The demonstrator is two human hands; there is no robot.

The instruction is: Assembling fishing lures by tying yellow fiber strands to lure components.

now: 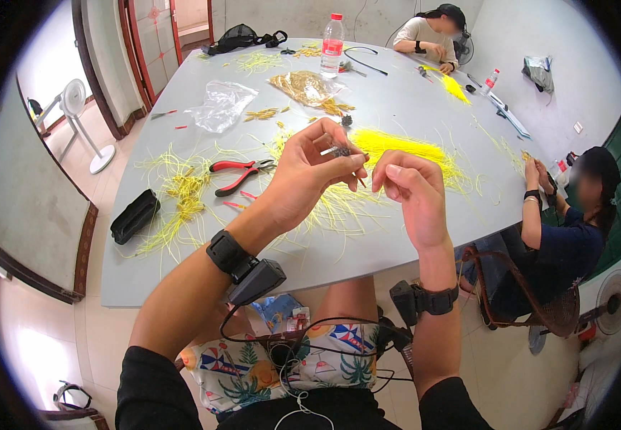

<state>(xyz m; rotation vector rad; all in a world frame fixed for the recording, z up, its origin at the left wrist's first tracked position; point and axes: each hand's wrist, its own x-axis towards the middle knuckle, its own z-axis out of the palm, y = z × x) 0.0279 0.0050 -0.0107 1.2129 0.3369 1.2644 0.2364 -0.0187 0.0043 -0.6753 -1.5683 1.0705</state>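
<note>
Above the near part of the grey table [368,261], my left hand [309,170] pinches a small dark, bristly piece [340,152] with a thin reddish-brown stem [362,182] by its fingertips. Just to the right, my right hand [416,188] has its fingers curled in and the thumb against them. What it holds, if anything, is too small to make out. The two hands are close but apart. Behind and below them lie a bundle of bright yellow strands [403,152] and loose pale yellow threads [335,208]. Another dark bristly piece [347,120] rests beyond my left hand.
Red-handled pliers [239,172], yellow pieces [185,190] and a black case [135,216] lie left. Farther off are a clear bag [224,106], a bag of tan pieces [307,87] and a bottle [332,50]. Two people [436,36] [575,215] work along the right side.
</note>
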